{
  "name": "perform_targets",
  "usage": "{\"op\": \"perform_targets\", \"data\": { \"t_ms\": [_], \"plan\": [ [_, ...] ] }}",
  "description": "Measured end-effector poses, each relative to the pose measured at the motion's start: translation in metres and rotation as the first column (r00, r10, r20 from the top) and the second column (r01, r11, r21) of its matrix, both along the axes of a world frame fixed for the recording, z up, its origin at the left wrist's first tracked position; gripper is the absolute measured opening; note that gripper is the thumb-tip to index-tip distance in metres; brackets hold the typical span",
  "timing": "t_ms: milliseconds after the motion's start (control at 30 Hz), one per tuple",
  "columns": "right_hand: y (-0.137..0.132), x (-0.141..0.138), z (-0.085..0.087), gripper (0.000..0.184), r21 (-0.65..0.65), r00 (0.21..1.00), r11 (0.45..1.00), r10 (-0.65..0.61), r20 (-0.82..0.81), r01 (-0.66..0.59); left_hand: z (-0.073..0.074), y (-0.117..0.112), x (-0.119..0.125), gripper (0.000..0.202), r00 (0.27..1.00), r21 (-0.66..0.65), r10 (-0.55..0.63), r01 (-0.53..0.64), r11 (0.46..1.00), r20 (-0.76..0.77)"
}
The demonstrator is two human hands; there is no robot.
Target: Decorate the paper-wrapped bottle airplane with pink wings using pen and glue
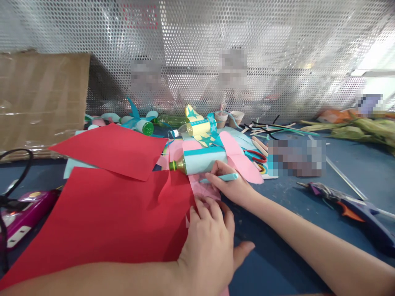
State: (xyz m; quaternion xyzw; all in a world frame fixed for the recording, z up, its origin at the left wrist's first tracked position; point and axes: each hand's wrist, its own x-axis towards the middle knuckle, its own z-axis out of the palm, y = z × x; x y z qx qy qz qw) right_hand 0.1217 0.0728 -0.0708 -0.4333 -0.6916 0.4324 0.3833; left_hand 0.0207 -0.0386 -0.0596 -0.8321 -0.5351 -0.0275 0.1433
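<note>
A light-blue pen slants through the fingers of my right hand, its tip pointing left over a pink paper piece. My left hand lies spread, palm down, at the right edge of a large red paper sheet and on the pink paper. Just beyond my right hand, a plastic bottle wrapped in light-blue paper rests on its side, its yellow-green neck to the left. Long pink paper petals extend to its right. What the pen tip touches is hard to make out.
A second red sheet lies behind the first. A glue gun is on the right, a purple power strip on the left. Behind are a yellow star-decorated bottle, paper cups, red-handled scissors and a cardboard panel.
</note>
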Motion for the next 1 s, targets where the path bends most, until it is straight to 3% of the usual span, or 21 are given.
{"op": "perform_targets", "data": {
  "t_ms": [167, 1000],
  "plan": [
    [-0.0011, 0.0009, 0.0022, 0.021, -0.025, 0.998, 1.000, -0.010, 0.068, 0.011, 0.0000, 0.0011, -0.0002, 0.072, 1.000, -0.004, 0.004, -0.004, 1.000, -0.006],
    [-0.0009, 0.0037, 0.0039, 0.019, -0.030, 1.000, 0.999, 0.014, 0.025, -0.014, -0.0027, 0.0021, -0.0006, 0.073, 1.000, 0.032, -0.002, 0.002, 1.000, 0.024]
  ]
}}
